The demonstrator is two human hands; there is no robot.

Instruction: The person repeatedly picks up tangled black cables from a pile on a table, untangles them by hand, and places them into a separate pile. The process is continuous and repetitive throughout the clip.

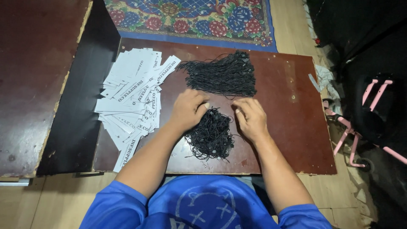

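Strings [210, 133] lie tangled in a black pile at the desk's [292, 127] near edge, between both hands. Left hand [188, 109] fingers curl into them; right hand [251, 118] rests flat beside (light, limp, snag-prone: pinch single strands).

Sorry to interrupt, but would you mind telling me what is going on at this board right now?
A person in a blue shirt sits at a dark red board with both hands down on a small tangled heap of black strings. The left hand presses on its upper left edge; the right hand rests just to its right. A bigger, neater bundle of black strings lies behind the hands, and a fanned pile of white paper tags lies to the left.
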